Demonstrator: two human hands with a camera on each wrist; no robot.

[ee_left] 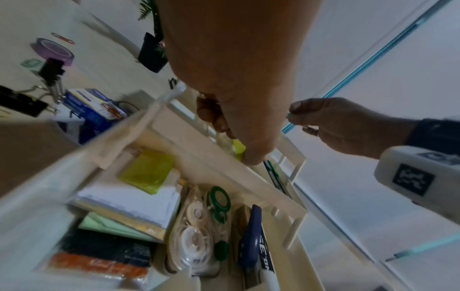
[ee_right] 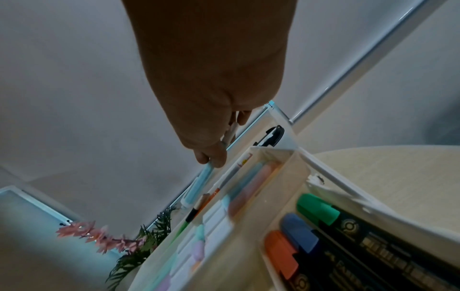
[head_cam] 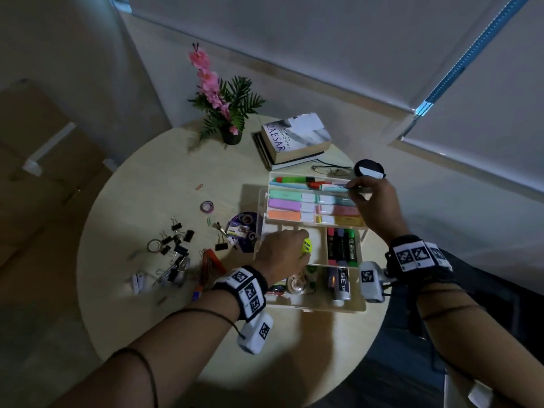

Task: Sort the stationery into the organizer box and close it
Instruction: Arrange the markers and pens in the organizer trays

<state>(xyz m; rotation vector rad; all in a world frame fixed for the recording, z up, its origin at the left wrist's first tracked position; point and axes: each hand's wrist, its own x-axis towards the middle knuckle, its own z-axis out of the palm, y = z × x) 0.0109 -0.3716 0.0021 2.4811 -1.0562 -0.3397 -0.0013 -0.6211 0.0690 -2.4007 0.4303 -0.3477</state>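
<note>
The white organizer box (head_cam: 329, 308) stands open on the round table, its tiered trays spread out. My left hand (head_cam: 282, 251) hovers over the middle tray's left compartment, fingers curled round a small yellow roll (head_cam: 306, 245); the left wrist view shows the hand (ee_left: 239, 128) with the roll (ee_left: 239, 146) at its fingertips. My right hand (head_cam: 363, 194) pinches a light blue pen (head_cam: 334, 188) over the far top tray, among other pens. In the right wrist view the fingers (ee_right: 214, 157) hold that pen (ee_right: 199, 187) just above the tray wall (ee_right: 273, 152).
Pastel highlighters (head_cam: 294, 204) and dark markers (head_cam: 343, 245) fill trays. Loose black binder clips (head_cam: 176, 240), a purple tape roll (head_cam: 207, 206), a paper clip (head_cam: 199, 187) and a clip box (head_cam: 241, 231) lie left of the box. Books (head_cam: 294, 139), glasses (head_cam: 331, 170) and a flower pot (head_cam: 231, 136) stand behind.
</note>
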